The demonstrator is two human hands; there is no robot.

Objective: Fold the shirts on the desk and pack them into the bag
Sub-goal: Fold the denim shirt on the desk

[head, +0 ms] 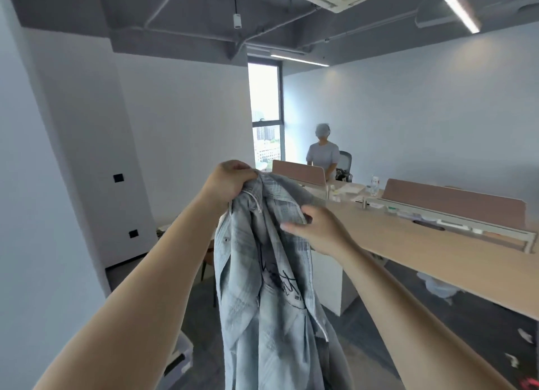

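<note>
A light blue plaid shirt [262, 287] with a dark print hangs in the air in front of me, its length dropping below the frame. My left hand [230, 181] grips it by the collar at the top. My right hand [318, 229] holds the shirt's collar edge a little lower and to the right, fingers pinching the cloth. The wooden desk [423, 249] runs along the right, beside the shirt. No bag shows in the head view.
Brown divider screens [452, 201] and small items stand on the desk's far part. A person [323, 153] stands behind the far desk by a window. White wall lies to the left; a pale bin [180, 357] sits on the dark floor lower left.
</note>
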